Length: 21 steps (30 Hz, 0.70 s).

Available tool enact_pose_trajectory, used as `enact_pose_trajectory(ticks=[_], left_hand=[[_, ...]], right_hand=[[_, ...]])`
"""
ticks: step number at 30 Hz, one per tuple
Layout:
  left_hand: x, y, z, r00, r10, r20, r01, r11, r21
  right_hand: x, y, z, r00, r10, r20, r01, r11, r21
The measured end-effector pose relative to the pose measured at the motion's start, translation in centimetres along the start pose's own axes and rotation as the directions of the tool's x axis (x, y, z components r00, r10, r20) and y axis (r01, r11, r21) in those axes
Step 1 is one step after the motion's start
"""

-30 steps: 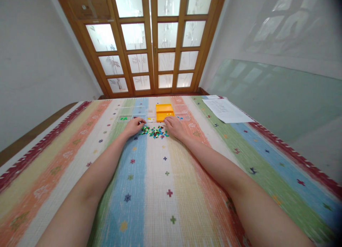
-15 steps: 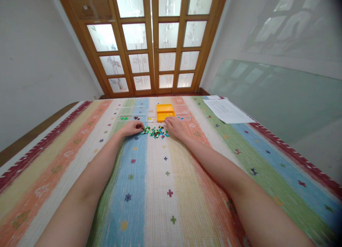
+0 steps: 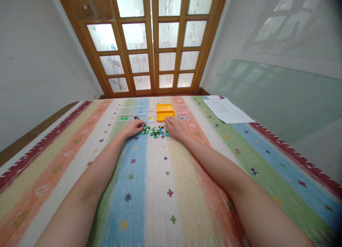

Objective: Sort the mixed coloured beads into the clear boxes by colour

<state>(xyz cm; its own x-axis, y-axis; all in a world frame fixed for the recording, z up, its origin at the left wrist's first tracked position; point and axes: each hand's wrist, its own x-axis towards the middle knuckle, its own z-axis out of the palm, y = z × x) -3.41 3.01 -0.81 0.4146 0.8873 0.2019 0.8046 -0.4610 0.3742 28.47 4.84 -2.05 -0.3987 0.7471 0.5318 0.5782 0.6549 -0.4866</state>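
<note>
A loose pile of tiny coloured pieces (image 3: 156, 132), mostly green, blue and dark red, lies on the tablecloth between my hands. At the pile's left edge is my left hand (image 3: 133, 128), its fingers curled and the fingertips drawn together; anything between them is too small to make out. My right hand (image 3: 175, 127) rests at the pile's right side with its fingers loosely bent, close to the front edge of an open orange box (image 3: 165, 108). I see nothing held in it. A few small pale pieces show in the orange box.
Clear plastic trays flank the orange box; the left tray (image 3: 130, 112) contains green pieces (image 3: 124, 118) and dark red pieces (image 3: 136, 117). Yellow pieces (image 3: 150, 118) lie left of the box. Blue pieces (image 3: 181, 118) sit in the right tray (image 3: 186, 111). Paper sheets (image 3: 227, 111) lie far right.
My left hand has shifted slightly right, its fingertips a little higher by the pile. My right hand, the box and the trays have stayed put.
</note>
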Motion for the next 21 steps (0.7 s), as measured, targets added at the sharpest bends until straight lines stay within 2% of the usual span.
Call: enact_pose_trajectory(ticks=[7,16,21], left_hand=[[0.3,0.9,0.9,0.999,0.0,-0.051,0.004,0.997,0.071],[0.5,1.9,1.2,0.993,-0.055,-0.109,0.059,0.998,0.028],[0.4,1.7,1.0,0.957,-0.138,-0.255,0.122,0.989,-0.079]], right_hand=[[0.0,-0.2,-0.2,1.0,-0.021,-0.002,0.021,1.0,-0.013],[0.0,-0.1,-0.1,1.0,-0.005,0.005,0.005,1.0,-0.006],[0.0,0.1,0.0,1.0,0.006,0.011,-0.006,1.0,-0.003]])
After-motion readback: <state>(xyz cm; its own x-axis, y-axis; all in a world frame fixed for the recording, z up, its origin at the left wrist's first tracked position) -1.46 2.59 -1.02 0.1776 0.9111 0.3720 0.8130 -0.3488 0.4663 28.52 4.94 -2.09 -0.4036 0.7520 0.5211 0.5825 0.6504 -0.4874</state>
